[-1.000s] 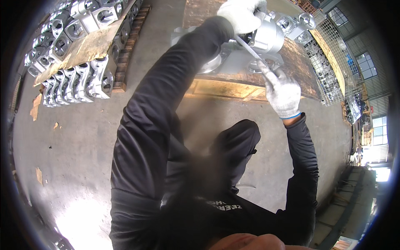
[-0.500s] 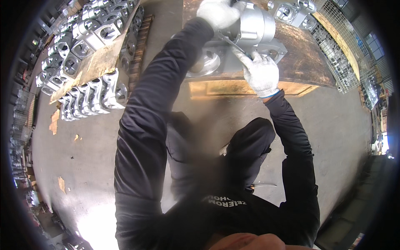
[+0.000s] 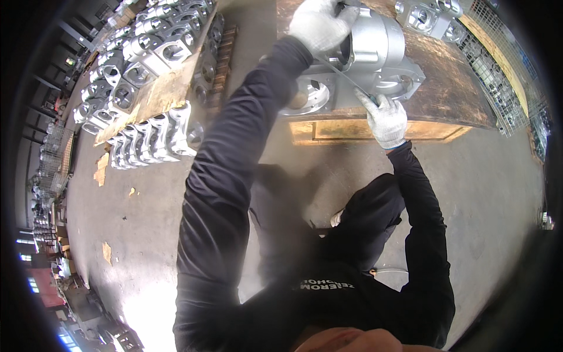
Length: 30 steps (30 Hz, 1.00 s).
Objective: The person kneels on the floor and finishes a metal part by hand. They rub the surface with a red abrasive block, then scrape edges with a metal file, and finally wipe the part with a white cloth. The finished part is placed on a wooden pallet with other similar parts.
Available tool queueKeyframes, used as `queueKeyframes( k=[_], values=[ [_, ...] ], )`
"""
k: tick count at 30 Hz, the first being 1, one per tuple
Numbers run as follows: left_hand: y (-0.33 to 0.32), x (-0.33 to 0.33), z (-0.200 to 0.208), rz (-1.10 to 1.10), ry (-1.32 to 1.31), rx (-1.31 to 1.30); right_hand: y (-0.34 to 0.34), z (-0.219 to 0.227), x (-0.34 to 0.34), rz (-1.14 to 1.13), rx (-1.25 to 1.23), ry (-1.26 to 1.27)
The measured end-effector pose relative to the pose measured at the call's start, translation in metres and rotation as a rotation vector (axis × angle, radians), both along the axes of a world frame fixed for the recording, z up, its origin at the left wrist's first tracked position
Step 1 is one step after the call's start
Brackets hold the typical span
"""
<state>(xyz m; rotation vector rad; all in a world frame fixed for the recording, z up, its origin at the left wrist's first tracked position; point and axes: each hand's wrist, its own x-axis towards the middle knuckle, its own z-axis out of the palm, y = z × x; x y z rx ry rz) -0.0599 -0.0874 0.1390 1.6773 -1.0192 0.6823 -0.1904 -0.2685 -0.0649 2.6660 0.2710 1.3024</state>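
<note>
A large silver metal casting (image 3: 375, 41), with a round hollow body and a flanged base, lies on its side on a brown wooden crate top. My left hand (image 3: 324, 24), in a white knit glove, is closed over the rim at its open end. My right hand (image 3: 388, 122), gloved too, grips a long thin file (image 3: 346, 77) near its lower right end. The file slants up and left across the opening of the casting, and its far tip lies close to my left wrist. Whether the tip touches the metal I cannot tell.
The wooden crate (image 3: 375, 130) stands before my knees. More castings (image 3: 423, 20) sit at its far right, beside a wire mesh cage (image 3: 498, 70). To the left, a pallet holds stacked rows of castings (image 3: 141, 73) with cardboard between. Cardboard scraps (image 3: 107, 253) lie on the floor.
The whole view has shifted, so the scene sits further right. My right hand has drawn back slightly down and away from the casting with the file. My left hand keeps its hold.
</note>
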Motion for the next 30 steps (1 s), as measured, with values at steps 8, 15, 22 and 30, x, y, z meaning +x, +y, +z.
queueKeyframes(
  k=[8,15,22,30],
  values=[
    [0.004,0.026,0.002,-0.32,-0.113,0.222,0.014,-0.022,-0.004,0.043,0.189,0.123],
    [0.009,0.027,-0.011,-0.057,0.021,0.256,0.048,-0.026,-0.026,0.014,0.444,0.135],
    [0.031,0.024,-0.021,-0.025,0.202,0.25,0.078,-0.043,-0.039,0.168,0.914,0.15],
    [0.162,0.017,-0.174,0.02,0.538,0.126,0.079,-0.024,-0.03,0.068,0.886,0.301]
  ],
)
